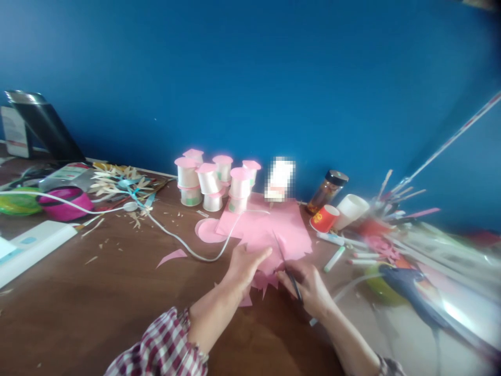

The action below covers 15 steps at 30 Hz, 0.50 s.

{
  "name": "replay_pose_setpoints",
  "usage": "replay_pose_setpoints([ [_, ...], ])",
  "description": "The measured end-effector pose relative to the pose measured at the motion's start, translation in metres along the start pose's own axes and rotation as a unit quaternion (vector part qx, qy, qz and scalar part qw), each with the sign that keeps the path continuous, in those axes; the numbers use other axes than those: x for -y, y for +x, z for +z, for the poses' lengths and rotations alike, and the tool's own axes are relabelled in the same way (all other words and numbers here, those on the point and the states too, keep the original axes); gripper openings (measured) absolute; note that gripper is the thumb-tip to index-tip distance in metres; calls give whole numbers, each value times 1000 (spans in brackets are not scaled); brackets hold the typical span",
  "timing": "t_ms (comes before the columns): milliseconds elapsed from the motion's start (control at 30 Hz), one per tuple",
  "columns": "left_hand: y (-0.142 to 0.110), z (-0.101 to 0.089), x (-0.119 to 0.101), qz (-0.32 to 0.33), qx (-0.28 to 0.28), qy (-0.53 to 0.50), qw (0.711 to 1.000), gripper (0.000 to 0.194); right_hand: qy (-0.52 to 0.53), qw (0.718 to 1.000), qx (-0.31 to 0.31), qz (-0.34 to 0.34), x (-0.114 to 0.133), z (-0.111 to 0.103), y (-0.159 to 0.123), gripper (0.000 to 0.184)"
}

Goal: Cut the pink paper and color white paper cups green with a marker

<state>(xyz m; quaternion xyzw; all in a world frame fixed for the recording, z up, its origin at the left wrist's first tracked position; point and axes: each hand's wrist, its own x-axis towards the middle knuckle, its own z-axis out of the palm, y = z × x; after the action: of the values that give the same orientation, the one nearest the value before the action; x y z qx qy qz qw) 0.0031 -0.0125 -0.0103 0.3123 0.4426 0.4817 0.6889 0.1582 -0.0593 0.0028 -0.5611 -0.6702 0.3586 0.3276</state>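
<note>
My left hand [247,265] is closed on a piece of pink paper [269,261], with the thumb on top. In my right hand [309,287] is a pair of scissors [296,288] with dark handles, its blades pointing away from me over the paper. Whether the blades are parted is too blurred to tell. Behind both hands a larger pink sheet [291,214] lies flat on the table. Pink rounds [207,231] lie at its left edge, and jagged pink scraps [246,301] sit below my left hand.
White paper cups [209,183] with pink tops stand stacked at the back. A white cable [183,248] crosses the brown table [148,308]. Rightward are a dark-lidded jar [326,192], a red cup [325,218], markers [334,259] and a blue glue gun [415,292].
</note>
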Motion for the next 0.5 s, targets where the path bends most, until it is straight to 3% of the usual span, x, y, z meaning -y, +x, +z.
replay_pose_setpoints([
  [300,0,-1,-3,-15,-17,16,1000,38,5,1000,4,10,0,1,0,21],
  [500,1,-2,0,5,1,16,1000,38,18,1000,3,17,-1,2,0,23],
])
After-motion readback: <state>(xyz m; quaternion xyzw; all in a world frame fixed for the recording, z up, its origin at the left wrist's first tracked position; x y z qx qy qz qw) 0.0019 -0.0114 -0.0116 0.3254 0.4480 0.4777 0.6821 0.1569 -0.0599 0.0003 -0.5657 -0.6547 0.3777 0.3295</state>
